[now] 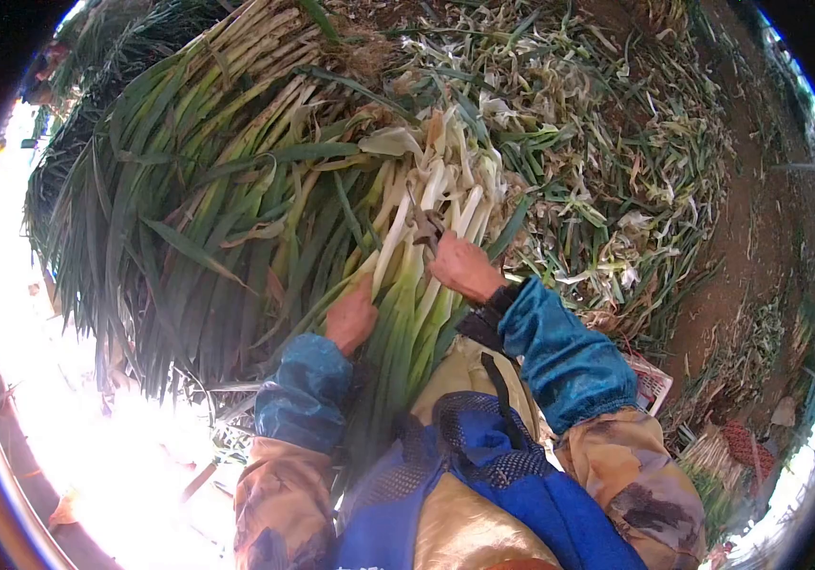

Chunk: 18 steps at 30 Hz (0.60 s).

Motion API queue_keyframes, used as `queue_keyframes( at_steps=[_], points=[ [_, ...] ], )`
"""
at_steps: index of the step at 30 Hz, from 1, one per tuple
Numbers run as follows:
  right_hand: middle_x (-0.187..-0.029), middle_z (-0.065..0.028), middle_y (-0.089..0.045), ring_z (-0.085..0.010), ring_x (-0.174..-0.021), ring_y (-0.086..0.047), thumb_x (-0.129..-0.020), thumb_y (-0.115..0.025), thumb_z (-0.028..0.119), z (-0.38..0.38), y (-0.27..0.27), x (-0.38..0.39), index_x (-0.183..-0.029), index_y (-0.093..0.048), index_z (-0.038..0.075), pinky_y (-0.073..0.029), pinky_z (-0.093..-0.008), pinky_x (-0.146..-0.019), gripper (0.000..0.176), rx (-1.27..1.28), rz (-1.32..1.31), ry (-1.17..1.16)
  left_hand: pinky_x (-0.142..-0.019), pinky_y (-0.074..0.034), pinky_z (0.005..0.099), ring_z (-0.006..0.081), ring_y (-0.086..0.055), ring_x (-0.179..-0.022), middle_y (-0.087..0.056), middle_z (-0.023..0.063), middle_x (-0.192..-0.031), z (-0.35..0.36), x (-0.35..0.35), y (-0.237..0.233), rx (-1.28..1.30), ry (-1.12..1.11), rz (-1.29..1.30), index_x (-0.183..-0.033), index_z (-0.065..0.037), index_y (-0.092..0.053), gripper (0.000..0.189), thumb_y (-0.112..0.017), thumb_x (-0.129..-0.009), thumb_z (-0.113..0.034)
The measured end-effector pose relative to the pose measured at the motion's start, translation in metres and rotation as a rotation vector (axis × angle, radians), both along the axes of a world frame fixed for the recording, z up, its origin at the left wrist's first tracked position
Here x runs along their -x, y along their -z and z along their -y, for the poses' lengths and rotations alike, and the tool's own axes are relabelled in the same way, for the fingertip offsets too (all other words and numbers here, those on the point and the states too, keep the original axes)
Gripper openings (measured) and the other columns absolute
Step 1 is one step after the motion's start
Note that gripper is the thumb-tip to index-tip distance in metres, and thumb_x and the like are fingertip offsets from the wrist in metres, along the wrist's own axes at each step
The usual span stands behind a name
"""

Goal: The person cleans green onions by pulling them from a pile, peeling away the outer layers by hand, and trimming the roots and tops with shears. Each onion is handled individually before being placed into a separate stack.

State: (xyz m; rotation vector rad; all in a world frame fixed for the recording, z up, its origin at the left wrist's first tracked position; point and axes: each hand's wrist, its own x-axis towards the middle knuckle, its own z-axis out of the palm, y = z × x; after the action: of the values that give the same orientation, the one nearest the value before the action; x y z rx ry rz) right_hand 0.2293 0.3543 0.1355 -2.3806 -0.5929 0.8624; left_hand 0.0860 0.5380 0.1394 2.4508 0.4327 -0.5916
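Observation:
Long green onions with white stalks point(417, 275) lie over the person's lap, leaves pointing down toward the body. My left hand point(351, 313) is closed around a stalk at the left side of this bunch. My right hand point(464, 267) is closed on a small metal tool point(425, 226), whose dark blade lies over the white stalks. A large pile of untrimmed onions point(208, 209) spreads to the left, its leaves hanging down. The fingertips of both hands are partly hidden.
Peeled leaves and scraps point(616, 180) cover the ground at the upper right. Bare brown soil point(749, 190) runs along the right side. A red and white crate point(650, 383) stands beside the right sleeve. Tied onions with red netting point(747, 450) lie at the lower right.

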Motion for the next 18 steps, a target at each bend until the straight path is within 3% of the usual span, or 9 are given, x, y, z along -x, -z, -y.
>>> queue_keyframes(
  at_steps=[2, 8, 11, 14, 17, 18],
  points=[
    [-0.079, -0.0307, -0.059, -0.0443, -0.077, -0.059, -0.075, -0.047, 0.014, -0.009, -0.003, -0.008, -0.082, -0.052, -0.012, -0.047, -0.048, -0.07, 0.028, 0.017, 0.013, 0.049, -0.065, -0.042, 0.0519, 0.0427, -0.058, -0.076, -0.06, 0.0247, -0.081, 0.002, -0.004, -0.01, -0.001, 0.003, -0.033, -0.121, -0.012, -0.04, 0.046, -0.043, -0.075, -0.011],
    [-0.079, -0.0282, -0.059, -0.0438, -0.075, -0.06, -0.075, -0.051, 0.018, 0.007, -0.025, 0.004, -0.085, -0.053, -0.011, -0.048, -0.0457, -0.068, 0.03, -0.057, -0.037, -0.161, -0.064, -0.042, 0.0525, 0.0431, -0.058, -0.074, -0.059, 0.0247, -0.079, 0.005, -0.002, -0.014, 0.013, -0.036, 0.016, -0.118, -0.01, -0.041, 0.041, -0.043, -0.077, -0.011],
    [-0.081, -0.0282, -0.059, -0.0439, -0.077, -0.059, -0.076, -0.051, 0.019, 0.01, -0.033, 0.014, -0.087, -0.052, -0.011, -0.048, -0.046, -0.069, 0.032, 0.023, -0.035, -0.099, -0.063, -0.042, 0.053, 0.043, -0.058, -0.073, -0.059, 0.0245, -0.078, 0.005, -0.001, -0.012, -0.006, -0.044, -0.007, -0.117, -0.01, -0.041, 0.04, -0.043, -0.078, -0.011],
    [-0.083, -0.0286, -0.059, -0.0443, -0.08, -0.059, -0.076, -0.052, 0.02, 0.001, -0.015, 0.005, -0.091, -0.05, -0.012, -0.047, -0.0475, -0.071, 0.035, 0.095, -0.023, 0.011, -0.063, -0.042, 0.0535, 0.0427, -0.058, -0.073, -0.059, 0.0243, -0.077, 0.003, 0.002, -0.007, -0.04, -0.032, -0.003, -0.116, -0.009, -0.041, 0.038, -0.042, -0.078, -0.011],
    [-0.082, -0.029, -0.059, -0.0438, -0.081, -0.059, -0.077, -0.053, 0.022, -0.007, 0.003, 0.007, -0.092, -0.049, -0.012, -0.047, -0.0483, -0.071, 0.038, 0.13, 0.053, -0.156, -0.061, -0.042, 0.0537, 0.0424, -0.058, -0.073, -0.06, 0.0238, -0.077, 0.002, 0.001, -0.012, -0.023, -0.009, -0.007, -0.116, -0.008, -0.041, 0.037, -0.042, -0.079, -0.011],
    [-0.082, -0.0282, -0.059, -0.0437, -0.08, -0.059, -0.077, -0.053, 0.022, -0.007, 0.006, 0.008, -0.09, -0.05, -0.011, -0.047, -0.0482, -0.07, 0.036, 0.111, 0.049, -0.105, -0.061, -0.042, 0.0537, 0.0423, -0.058, -0.073, -0.06, 0.0237, -0.077, 0.002, -0.001, -0.016, -0.008, -0.002, -0.016, -0.115, -0.008, -0.041, 0.037, -0.042, -0.079, -0.01]
  ],
)
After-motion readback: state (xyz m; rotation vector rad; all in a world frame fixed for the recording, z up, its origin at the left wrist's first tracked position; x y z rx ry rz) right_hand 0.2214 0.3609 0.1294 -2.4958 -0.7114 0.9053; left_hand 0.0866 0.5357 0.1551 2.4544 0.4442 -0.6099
